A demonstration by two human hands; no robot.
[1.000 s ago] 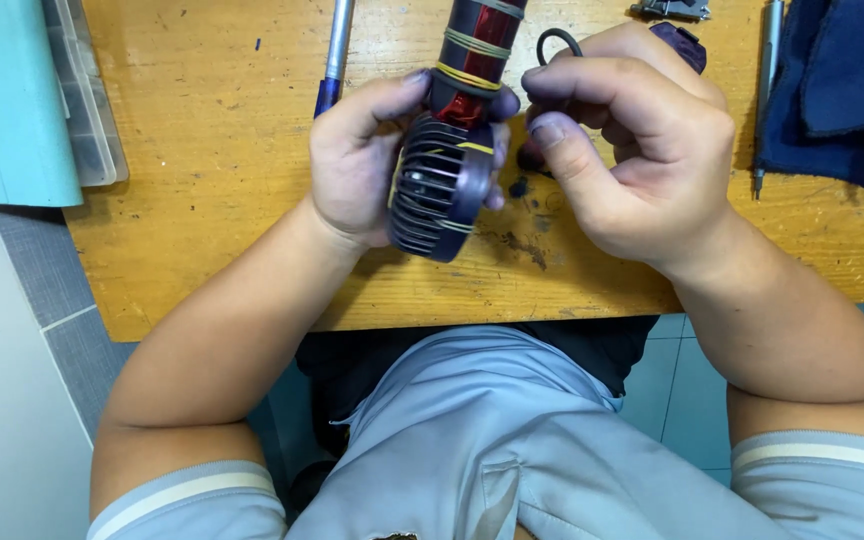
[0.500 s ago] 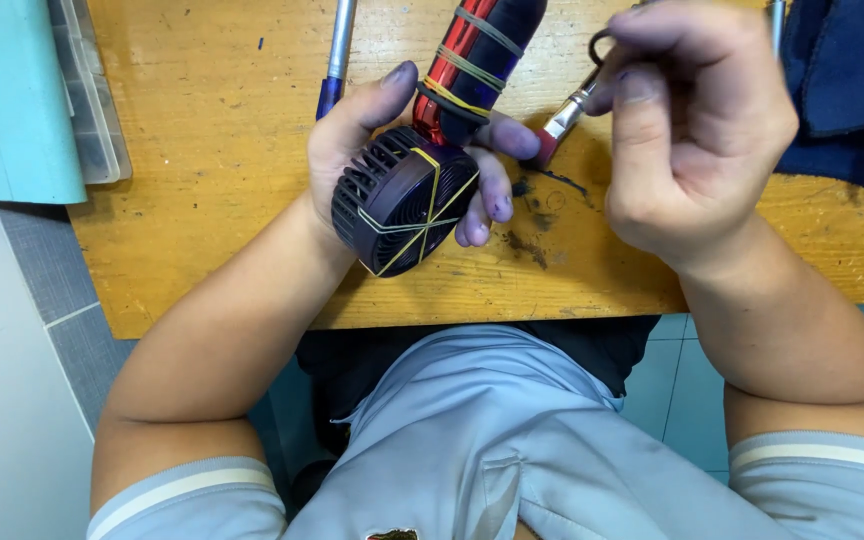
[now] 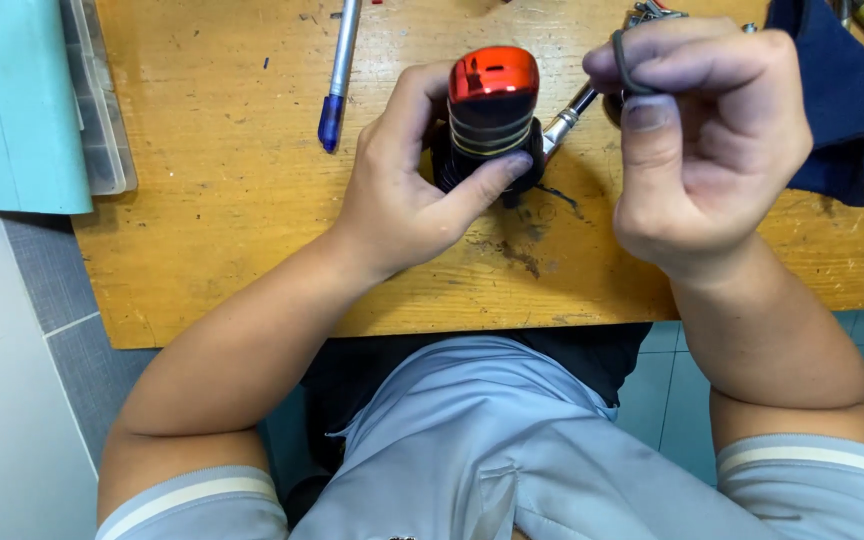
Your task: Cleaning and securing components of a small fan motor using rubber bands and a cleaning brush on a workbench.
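Left hand point(image 3: 402, 195) grips a small fan point(image 3: 490, 120), fingers wrapped round its black ribbed body, thumb across the front, red glossy end facing the camera. Fan is held just above the wooden surface point(image 3: 212, 250), near its middle, upright-ish and tilted toward the viewer.

Right hand point(image 3: 702, 150) is clenched into a loose fist just right of the fan, not touching it. A thin dark ring point(image 3: 624, 70) loops over its index finger; thumb presses up against that finger. A slim metal tool point(image 3: 564, 118) with a silver shaft pokes out from under the fist, tip pointing toward the fan; cannot tell whether the fingers actually grasp it or it just lies behind them.

Blue pen point(image 3: 337, 75) lies on the surface left of the fan, well apart from the left hand, tip toward the near edge. Dark blue cloth point(image 3: 847, 110) sits at the right edge, just beside the right hand. Pale teal box point(image 3: 17, 100) with a clear plastic tray point(image 3: 102, 100) against it at the far left. Dark scuff marks point(image 3: 517, 250) on the wood below the fan. Person wears a light blue shirt point(image 3: 472, 450).
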